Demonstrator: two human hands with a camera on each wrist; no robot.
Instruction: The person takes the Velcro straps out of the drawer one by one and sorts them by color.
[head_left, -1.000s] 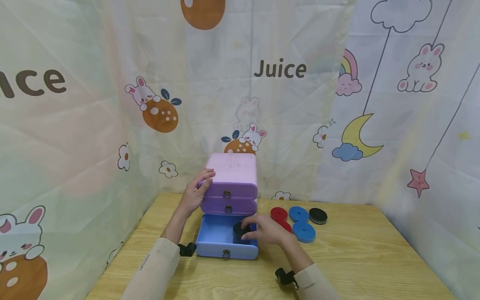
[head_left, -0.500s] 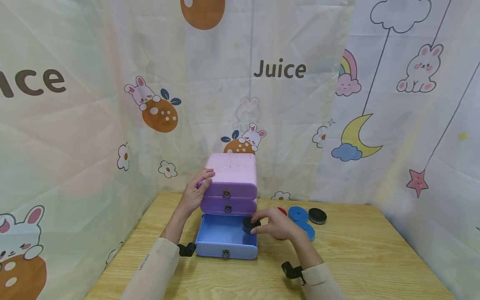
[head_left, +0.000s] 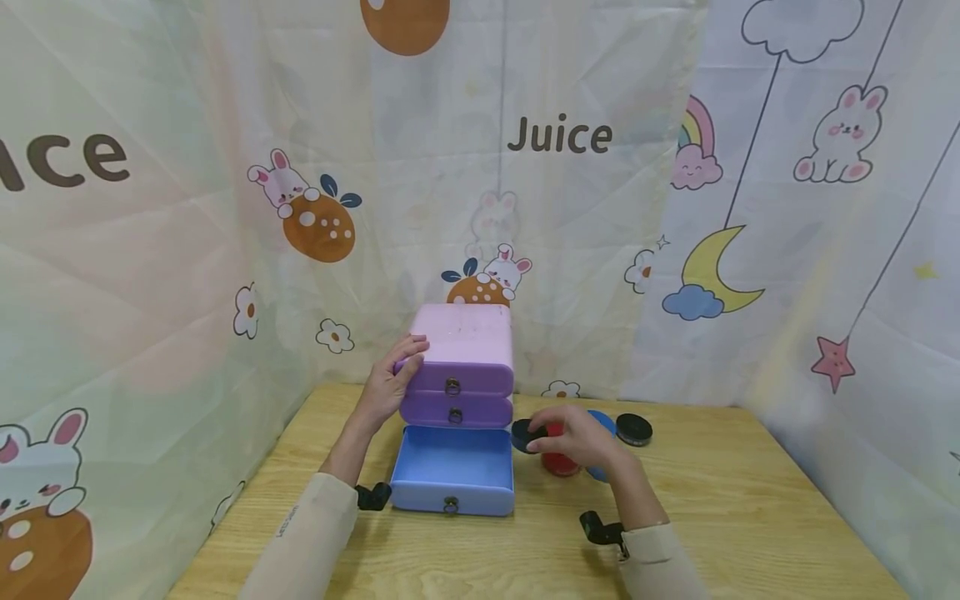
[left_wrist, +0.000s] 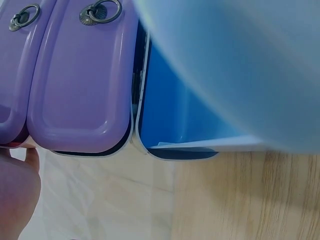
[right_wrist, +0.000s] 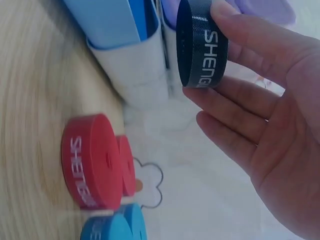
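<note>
In the head view a small chest with a pink top (head_left: 465, 333) and purple drawer fronts (head_left: 480, 381) stands on the table, its blue bottom drawer (head_left: 480, 500) pulled out. My left hand (head_left: 382, 392) rests on the chest's upper left edge, fingers lying on the top. Just right of the blue drawer, my right hand (head_left: 577, 437) pinches a black roll of tape (right_wrist: 202, 47) between thumb and fingers. The right wrist view shows this roll held off the table, lettering on its side. Red rolls (right_wrist: 92, 160) stand beneath the right hand, partly hidden in the head view.
Blue rolls (right_wrist: 107, 227) lie by the red ones, partly covered by the right hand in the head view. Another black roll (head_left: 634, 429) sits at the right end of the group. Behind the wooden table (head_left: 750, 500) hangs a printed curtain (head_left: 585, 250).
My right hand has lifted the black roll out of the blue drawer and carried it right, past the drawer's side. My left hand has stayed on the chest.
</note>
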